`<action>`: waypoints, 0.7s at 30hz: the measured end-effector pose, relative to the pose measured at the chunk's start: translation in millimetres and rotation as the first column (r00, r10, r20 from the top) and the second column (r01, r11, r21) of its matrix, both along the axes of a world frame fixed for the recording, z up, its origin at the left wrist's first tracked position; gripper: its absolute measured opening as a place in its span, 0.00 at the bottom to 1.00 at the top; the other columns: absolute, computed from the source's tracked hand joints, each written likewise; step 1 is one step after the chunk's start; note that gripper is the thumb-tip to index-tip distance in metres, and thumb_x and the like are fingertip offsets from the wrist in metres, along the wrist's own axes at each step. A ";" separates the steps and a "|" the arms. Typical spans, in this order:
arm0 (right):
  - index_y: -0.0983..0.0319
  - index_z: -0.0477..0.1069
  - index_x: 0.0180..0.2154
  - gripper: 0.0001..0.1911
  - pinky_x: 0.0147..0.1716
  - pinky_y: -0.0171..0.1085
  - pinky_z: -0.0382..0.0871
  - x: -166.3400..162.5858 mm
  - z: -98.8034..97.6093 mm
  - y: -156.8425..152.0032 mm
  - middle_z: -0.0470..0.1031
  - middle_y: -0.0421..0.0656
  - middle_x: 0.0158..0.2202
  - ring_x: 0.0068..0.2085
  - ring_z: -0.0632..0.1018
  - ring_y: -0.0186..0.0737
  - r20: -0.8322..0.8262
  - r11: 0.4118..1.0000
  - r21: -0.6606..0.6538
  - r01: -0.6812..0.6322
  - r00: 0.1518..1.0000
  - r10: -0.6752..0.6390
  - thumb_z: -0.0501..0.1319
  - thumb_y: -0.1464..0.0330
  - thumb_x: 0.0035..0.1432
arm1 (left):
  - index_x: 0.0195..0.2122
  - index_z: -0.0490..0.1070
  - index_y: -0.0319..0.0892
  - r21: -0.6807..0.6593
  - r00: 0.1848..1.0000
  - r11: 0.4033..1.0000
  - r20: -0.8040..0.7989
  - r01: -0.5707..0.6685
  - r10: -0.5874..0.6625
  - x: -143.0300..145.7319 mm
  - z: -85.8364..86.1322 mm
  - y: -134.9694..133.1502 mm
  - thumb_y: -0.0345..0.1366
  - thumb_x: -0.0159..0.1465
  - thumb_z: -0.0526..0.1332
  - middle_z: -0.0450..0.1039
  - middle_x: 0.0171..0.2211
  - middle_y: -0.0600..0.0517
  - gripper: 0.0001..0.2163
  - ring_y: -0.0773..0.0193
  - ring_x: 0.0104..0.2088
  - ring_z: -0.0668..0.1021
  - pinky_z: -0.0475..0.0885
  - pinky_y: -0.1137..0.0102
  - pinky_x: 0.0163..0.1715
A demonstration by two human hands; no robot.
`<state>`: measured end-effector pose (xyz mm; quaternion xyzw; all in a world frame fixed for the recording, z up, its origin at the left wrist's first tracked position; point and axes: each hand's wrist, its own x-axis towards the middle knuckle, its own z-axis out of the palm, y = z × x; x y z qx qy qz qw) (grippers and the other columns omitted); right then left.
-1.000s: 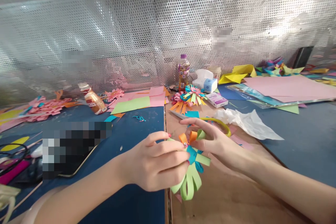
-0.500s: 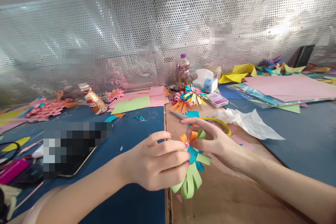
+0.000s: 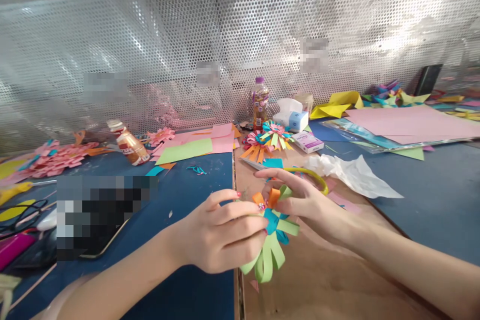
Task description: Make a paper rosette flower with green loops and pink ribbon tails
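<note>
Between my hands is a paper flower (image 3: 272,247) with looped green petals, blue strips in the middle and orange loops on top. My left hand (image 3: 225,230) grips it from the left, fingers curled over its front and partly hiding it. At its upper right my right hand (image 3: 303,197) pinches the petals between thumb and fingers, with the index finger stretched out above. A small sparkly bead-like piece (image 3: 261,206) shows at my left fingertips. Just behind the right hand lie yellow-handled scissors (image 3: 318,180), partly covered by it.
Finished paper flowers (image 3: 275,135), a small white and purple box (image 3: 308,142), a tissue pack (image 3: 296,120) and a drink bottle (image 3: 260,105) stand behind. Crumpled tissue (image 3: 352,175) lies right. Another bottle (image 3: 129,145), pink paper flowers (image 3: 62,157) and a dark, blurred-out device (image 3: 108,237) are left.
Both hands and the flower stay nearly in place, with the whole view shifted slightly. The sparkly piece at my left fingertips sits slightly left of the flower's centre compared with before.
</note>
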<state>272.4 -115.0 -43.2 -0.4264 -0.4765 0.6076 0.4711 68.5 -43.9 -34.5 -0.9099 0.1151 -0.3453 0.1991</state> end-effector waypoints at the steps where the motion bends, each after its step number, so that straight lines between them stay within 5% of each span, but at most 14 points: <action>1: 0.52 0.64 0.51 0.26 0.29 0.32 0.63 0.0 -0.2 0.4 0.69 0.36 0.35 0.31 0.70 0.33 -0.003 1.000 0.003 0.009 1.000 -0.009 0.62 0.72 0.50 | 0.33 0.75 0.44 -0.006 1.000 1.000 -0.002 -0.002 0.002 -0.4 -0.6 0.5 0.29 0.62 0.54 0.77 0.40 0.55 0.09 0.65 0.46 0.72 0.60 0.65 0.51; 16: 0.50 0.66 0.48 0.25 0.30 0.30 0.64 -3.6 -2.1 1.9 0.67 0.36 0.39 0.35 0.71 0.32 0.030 0.996 -0.030 0.078 0.997 -0.078 0.59 0.76 0.49 | 0.34 0.76 0.43 0.008 1.000 1.000 0.017 -0.010 0.010 -2.2 -5.2 3.1 0.29 0.61 0.56 0.77 0.41 0.55 0.09 0.65 0.47 0.71 0.58 0.64 0.53; 21: 0.50 0.64 0.49 0.24 0.27 0.30 0.65 -4.0 -0.6 2.2 0.65 0.36 0.36 0.31 0.70 0.30 0.042 0.993 0.031 0.113 0.993 -0.114 0.58 0.75 0.51 | 0.44 0.73 0.49 0.020 0.978 0.981 0.087 -0.191 0.188 -2.1 -6.0 1.7 0.32 0.59 0.63 0.73 0.48 0.55 0.12 0.64 0.48 0.69 0.59 0.63 0.54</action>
